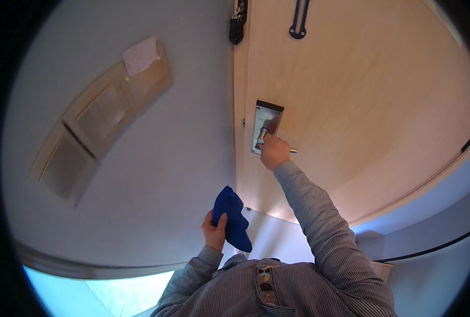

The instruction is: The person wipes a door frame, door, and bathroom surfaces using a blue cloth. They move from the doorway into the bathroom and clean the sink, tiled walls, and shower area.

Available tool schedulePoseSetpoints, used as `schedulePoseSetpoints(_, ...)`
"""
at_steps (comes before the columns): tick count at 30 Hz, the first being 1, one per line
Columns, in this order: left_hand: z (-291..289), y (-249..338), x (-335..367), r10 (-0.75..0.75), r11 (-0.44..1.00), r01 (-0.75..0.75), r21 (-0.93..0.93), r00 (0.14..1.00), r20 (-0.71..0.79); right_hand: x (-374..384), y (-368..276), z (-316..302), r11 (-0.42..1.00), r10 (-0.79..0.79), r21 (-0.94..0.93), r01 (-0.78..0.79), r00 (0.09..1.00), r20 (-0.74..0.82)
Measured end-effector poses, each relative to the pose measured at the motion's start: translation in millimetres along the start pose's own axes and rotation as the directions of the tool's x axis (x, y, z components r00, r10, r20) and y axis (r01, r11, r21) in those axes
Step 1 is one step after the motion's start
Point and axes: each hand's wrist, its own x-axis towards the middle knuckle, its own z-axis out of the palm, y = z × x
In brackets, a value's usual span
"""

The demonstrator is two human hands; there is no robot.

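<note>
A blue cloth (231,214) is bunched in my left hand (214,232), the thumb lying across its near side. It hangs in front of my body, apart from the door. My right hand (275,153) is wrapped round the metal lever handle (293,151) of a light wooden door (362,95). The bar's free end sticks out to the right of my fist. Behind the handle is a tall metal plate (269,113) fixed to the door, its lower part partly hidden by my hand.
Left of the door runs a grey wall (182,148) carrying wooden-framed panels (103,113) with a pale paper (141,55) on top. Above the handle a black fitting (298,31) is screwed to the door. A black tag (236,30) hangs by the door's left edge.
</note>
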Motion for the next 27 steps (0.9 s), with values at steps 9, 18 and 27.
schedulePoseSetpoints(9, 0, 8, 14, -0.055, 0.997, 0.060, -0.057, 0.994, 0.095, -9, -17, -17, 0.996, 0.078, -0.038, -0.075, 0.994, 0.079)
schedulePoseSetpoints(18, 18, 78, 32, 0.086, 0.995, -0.093, 0.030, 0.978, 0.188, -31, -34, -67, 0.995, 0.018, 0.102, -0.021, 0.999, 0.029)
schedulePoseSetpoints(27, 82, 112, 65, 0.156, 0.976, -0.141, -0.165, 0.985, 0.080, -66, -11, -121, 0.629, -0.277, 0.732, 0.263, 0.955, -0.105)
